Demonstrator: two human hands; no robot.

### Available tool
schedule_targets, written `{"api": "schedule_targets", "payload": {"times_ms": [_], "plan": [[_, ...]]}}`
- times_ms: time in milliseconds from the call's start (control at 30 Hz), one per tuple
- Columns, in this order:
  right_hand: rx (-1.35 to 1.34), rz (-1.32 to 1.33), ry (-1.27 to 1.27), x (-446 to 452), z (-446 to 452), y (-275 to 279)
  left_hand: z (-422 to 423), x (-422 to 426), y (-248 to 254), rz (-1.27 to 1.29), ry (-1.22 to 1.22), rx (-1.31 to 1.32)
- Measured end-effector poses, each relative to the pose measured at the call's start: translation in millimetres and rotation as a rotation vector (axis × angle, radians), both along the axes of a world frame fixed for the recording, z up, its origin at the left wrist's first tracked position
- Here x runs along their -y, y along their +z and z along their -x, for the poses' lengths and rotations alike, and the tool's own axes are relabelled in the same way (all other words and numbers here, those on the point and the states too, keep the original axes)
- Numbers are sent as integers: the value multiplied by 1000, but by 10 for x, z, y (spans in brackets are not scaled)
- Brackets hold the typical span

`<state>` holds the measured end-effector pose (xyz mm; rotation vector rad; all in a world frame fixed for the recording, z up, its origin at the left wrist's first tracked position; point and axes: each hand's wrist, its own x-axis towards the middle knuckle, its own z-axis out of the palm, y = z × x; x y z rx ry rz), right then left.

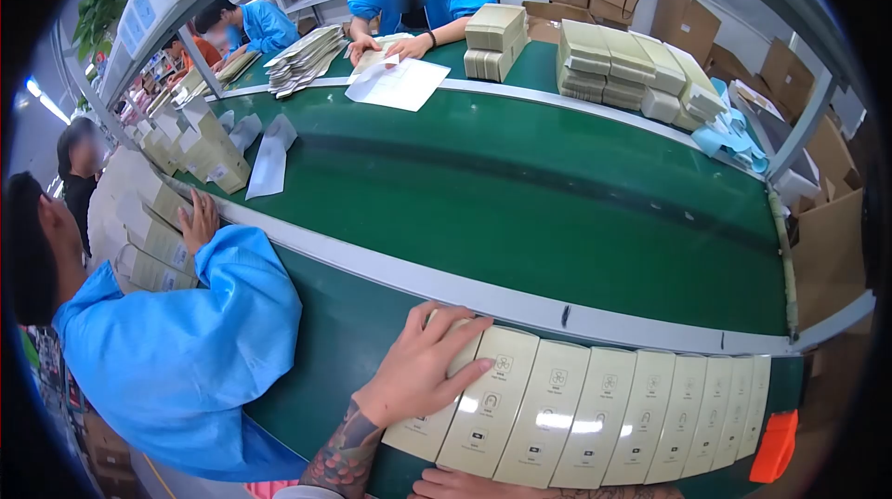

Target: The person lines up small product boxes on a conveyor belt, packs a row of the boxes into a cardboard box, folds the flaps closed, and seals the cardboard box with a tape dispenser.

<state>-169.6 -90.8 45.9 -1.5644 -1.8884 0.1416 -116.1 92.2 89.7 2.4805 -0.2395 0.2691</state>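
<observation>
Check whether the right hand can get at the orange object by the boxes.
Probably yes: the right hand is at the near edge of the row of boxes; the orange object lies past the row's right end, with nothing visible on top.

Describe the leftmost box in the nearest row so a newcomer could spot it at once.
Start at the big green surface and its pale near edge. Just below that edge, toward the lower right, runs a row of cream boxes. The leftmost box, farthest from the orange object, alone has its upper part mostly hidden by the wearer's left hand.
</observation>
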Motion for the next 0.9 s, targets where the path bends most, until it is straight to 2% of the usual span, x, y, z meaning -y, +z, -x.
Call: {"api": "schedule_targets", "payload": {"times_ms": [33,67,467,900], "plan": [[-18,18,11,-3,-29,40,-7,-1,1,3,0,-1],[2,80,63,-8,40,-143,-8,-1,3,3,1,-6],[-65,311,139,21,35,-21,-7,-6,9,-2,4,-13],[-74,281,108,34,-29,140,-4,9,10,-15,12,-26]]}}
